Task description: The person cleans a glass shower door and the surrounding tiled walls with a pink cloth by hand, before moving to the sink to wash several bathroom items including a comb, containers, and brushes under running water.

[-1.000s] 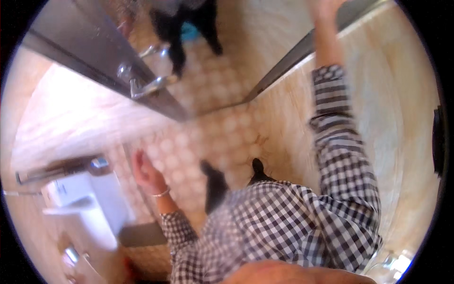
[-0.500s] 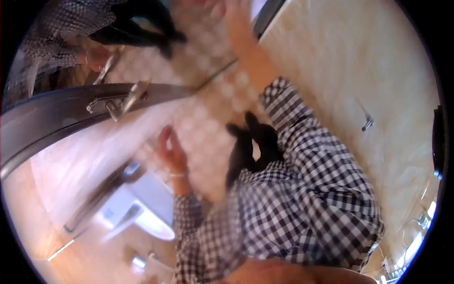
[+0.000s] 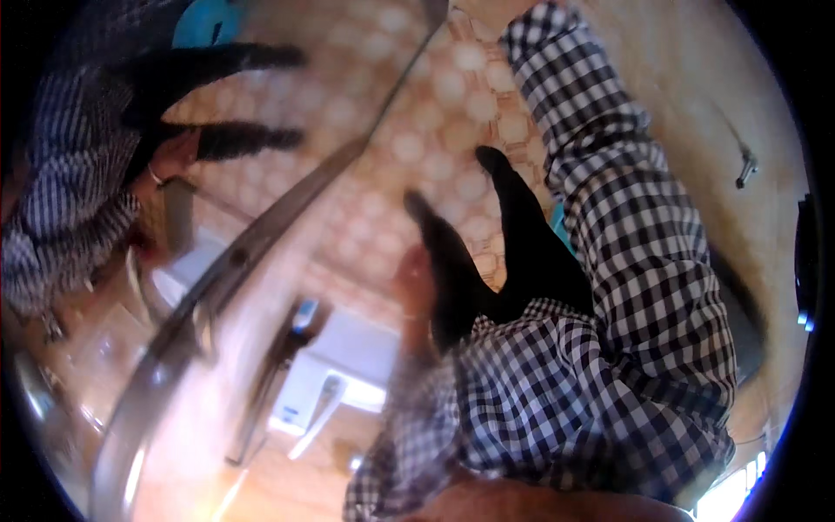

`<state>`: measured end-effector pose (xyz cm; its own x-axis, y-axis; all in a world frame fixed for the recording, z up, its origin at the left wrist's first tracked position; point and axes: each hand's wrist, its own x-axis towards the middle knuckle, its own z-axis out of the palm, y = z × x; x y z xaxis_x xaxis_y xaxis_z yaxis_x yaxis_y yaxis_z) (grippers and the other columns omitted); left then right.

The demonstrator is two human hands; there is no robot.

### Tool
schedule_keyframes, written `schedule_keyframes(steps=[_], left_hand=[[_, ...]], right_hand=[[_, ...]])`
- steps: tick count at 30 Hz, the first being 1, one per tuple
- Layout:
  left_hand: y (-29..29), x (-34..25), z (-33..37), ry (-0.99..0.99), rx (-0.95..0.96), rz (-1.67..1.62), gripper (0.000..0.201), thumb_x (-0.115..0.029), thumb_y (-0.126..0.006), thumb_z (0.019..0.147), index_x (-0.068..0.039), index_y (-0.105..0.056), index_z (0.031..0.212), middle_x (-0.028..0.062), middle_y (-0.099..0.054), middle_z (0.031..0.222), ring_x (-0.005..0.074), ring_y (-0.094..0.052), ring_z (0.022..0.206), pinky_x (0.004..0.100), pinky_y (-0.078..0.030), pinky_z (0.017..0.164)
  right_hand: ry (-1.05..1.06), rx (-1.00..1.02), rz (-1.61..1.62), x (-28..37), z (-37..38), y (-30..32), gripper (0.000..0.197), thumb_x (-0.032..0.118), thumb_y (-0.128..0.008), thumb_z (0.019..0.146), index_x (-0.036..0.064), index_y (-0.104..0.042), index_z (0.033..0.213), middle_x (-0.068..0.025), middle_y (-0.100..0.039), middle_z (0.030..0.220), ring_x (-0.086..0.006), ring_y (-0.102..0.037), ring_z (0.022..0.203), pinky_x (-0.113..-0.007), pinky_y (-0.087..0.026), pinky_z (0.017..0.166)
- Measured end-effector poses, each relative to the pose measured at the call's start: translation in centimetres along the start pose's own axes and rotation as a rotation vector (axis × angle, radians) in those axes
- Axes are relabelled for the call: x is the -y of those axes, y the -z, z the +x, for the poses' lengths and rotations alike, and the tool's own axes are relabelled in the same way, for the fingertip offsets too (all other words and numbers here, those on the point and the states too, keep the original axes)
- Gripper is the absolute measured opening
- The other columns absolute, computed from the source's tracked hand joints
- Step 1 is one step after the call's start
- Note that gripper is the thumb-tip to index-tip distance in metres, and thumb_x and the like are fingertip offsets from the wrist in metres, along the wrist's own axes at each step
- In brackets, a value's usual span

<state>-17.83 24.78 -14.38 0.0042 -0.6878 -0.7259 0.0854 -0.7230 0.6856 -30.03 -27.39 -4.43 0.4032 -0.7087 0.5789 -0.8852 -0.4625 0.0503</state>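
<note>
Door (image 3: 248,248) (reflective) left of left hand (image 3: 416,280)

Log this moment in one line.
Left hand: blurred, beside dark trousers; right hand: out of view; in view: door, tiled floor

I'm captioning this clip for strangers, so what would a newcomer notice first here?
First, probably the black-and-white checked sleeve, spanning the right side. Then the door edge slanting across the left, with an apparent checked-shirt reflection beyond it. The left hand is a blur near the middle.
</note>
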Motion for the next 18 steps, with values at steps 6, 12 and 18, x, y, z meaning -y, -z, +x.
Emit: schedule_keyframes(steps=[6,12,18], left_hand=[[-4.5,-10.8,4.0,-0.302,0.084,0.156,0.023,-0.019,-0.056,0.088,0.0,-0.064,0.098,0.015,-0.066,0.098,0.0285,-0.062,0.09,0.0357,-0.049,0.082],[-2.5,-25.4,11.3,-0.765,-0.033,0.088,0.021,-0.005,-0.053,0.087,0.004,-0.059,0.105,0.0158,-0.062,0.101,0.0225,-0.06,0.092,0.0309,-0.048,0.082],[-3.0,-38.3,21.9,-0.948,0.165,0.435,0.024,-0.012,-0.055,0.086,0.0,-0.059,0.106,0.0143,-0.063,0.102,0.0238,-0.059,0.096,0.0363,-0.047,0.083]], right_hand=[[-0.431,0.356,0.216,2.9,-9.5,-3.9,0.034,0.033,-0.047,0.087,-0.0004,-0.053,0.095,-0.0198,-0.051,0.1,-0.0345,-0.049,0.096,-0.046,-0.04,0.083],[-0.584,0.525,0.564,1.9,-10.4,-5.1,0.041,0.037,-0.045,0.088,-0.0042,-0.051,0.089,-0.0205,-0.05,0.099,-0.0342,-0.051,0.09,-0.045,-0.043,0.079],[-1.665,-0.828,3.015,9.0,-8.9,-1.4,0.044,0.035,-0.055,0.082,-0.0017,-0.052,0.107,-0.0236,-0.048,0.114,-0.0344,-0.046,0.107,-0.044,-0.039,0.092]])
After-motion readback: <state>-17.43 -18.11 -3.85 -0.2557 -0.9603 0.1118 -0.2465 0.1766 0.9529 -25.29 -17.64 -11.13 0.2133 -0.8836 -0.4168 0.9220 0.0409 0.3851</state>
